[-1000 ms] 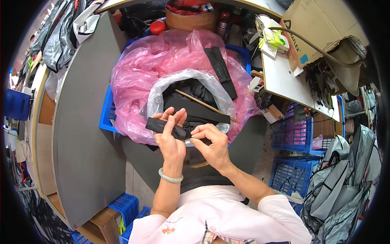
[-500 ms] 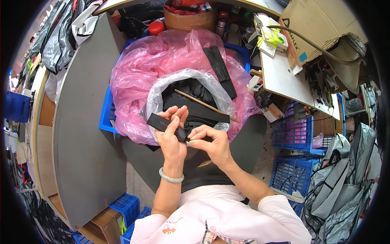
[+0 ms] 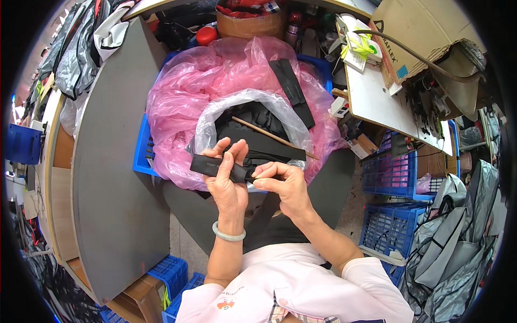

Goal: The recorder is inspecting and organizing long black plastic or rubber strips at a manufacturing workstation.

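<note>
The hands [image 3: 229, 188] grip a black strip [image 3: 203, 164], under left thumb and at right fingertips [image 3: 260, 174].

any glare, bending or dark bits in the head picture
Head view: glints on the crinkled translucent pink plastic and crumpled silver fabric; edges of the tall grey panel look bowed; corners black; shading faint on the held black fabric strip.

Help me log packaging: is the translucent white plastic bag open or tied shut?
Open: the translucent white plastic bag gapes in a wide ring, showing black fabric strips inside.
</note>
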Available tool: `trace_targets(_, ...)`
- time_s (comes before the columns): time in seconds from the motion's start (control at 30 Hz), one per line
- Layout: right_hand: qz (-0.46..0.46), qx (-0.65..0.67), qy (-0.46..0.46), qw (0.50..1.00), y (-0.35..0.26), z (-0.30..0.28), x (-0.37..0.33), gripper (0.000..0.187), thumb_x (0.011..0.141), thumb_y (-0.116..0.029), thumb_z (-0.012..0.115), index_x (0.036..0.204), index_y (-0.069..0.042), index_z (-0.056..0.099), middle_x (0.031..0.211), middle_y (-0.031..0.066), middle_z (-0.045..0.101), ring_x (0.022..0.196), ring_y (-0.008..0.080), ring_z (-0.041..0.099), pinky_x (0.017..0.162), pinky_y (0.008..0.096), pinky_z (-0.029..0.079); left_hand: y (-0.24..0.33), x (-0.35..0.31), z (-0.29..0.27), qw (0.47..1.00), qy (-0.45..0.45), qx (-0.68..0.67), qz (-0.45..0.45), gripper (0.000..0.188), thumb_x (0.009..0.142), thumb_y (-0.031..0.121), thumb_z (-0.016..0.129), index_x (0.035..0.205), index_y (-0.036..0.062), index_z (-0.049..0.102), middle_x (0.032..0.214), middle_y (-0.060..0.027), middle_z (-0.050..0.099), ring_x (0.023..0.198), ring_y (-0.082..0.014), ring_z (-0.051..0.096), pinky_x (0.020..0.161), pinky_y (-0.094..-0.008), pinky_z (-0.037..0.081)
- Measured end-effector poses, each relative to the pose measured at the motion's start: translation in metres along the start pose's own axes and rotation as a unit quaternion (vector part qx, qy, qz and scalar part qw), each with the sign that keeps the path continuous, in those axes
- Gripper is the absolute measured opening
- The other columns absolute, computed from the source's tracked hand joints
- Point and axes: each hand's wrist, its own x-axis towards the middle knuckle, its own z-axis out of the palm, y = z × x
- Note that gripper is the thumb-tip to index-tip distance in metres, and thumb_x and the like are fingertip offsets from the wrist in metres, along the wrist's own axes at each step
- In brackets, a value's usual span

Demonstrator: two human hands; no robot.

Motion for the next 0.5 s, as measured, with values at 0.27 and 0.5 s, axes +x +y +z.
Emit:
trace_targets(0.27, -0.433, -0.411, -0.057, 0.8, 0.006, 0.0, 0.011, 0.019, 0.063, 0.001, 0.071, 0.082, -0.001, 0.066, 0.094, 0.0115, 0.059, 0.072, 0.0238, 0.058, 0.063, 0.0307, 0.049, 0.003, -0.001, -0.001, 0.999, -0.005, -0.019, -0.046, 0.024, 0.086, -0.006, 0.052, 0.104, 0.0074, 0.045, 0.107, -0.0141, 0.055, 0.099, -0.0316, 0.061, 0.091, -0.043, 0.049)
trace_targets(0.5, -0.261, -0.574, -0.127, 0.766, 0.025, -0.016, 0.017, 0.027, 0.065, -0.006, 0.061, 0.092, -0.009, 0.063, 0.094, 0.0237, 0.057, 0.064, 0.0384, 0.06, 0.053, 0.0448, 0.049, -0.01, -0.009, 0.003, 0.978, 0.0, -0.048, -0.201, 0.034, 0.083, -0.009, 0.053, 0.112, 0.0053, 0.042, 0.104, -0.0202, 0.058, 0.094, -0.0324, 0.062, 0.087, -0.0398, 0.051)
